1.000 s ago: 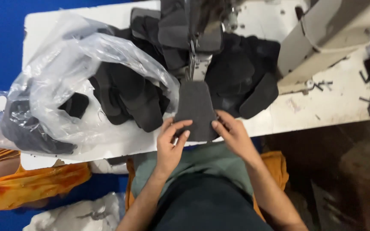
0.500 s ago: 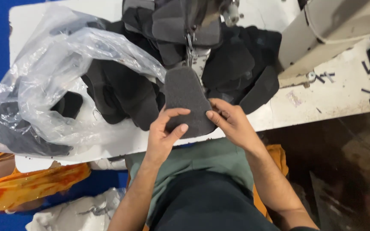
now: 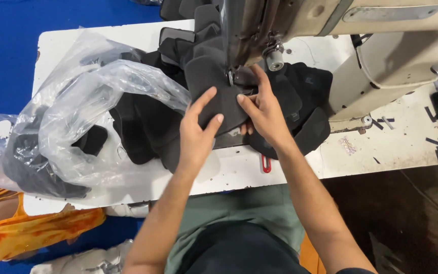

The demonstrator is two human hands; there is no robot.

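Dark grey felt-like fabric piece [image 3: 214,94] lies flat under the sewing machine's needle foot [image 3: 230,76]. Left hand [image 3: 197,133] spread, pressing it down; right hand [image 3: 262,109] fingers extended, steadying its edge. Best kept taut, fingertips off the needle. Clear plastic bag [image 3: 72,116] just left.

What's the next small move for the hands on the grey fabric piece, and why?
Probably feed the dark grey felt-like fabric piece slightly further under the sewing machine head: the left hand and right hand lie flat on it, its top edge at the needle area.
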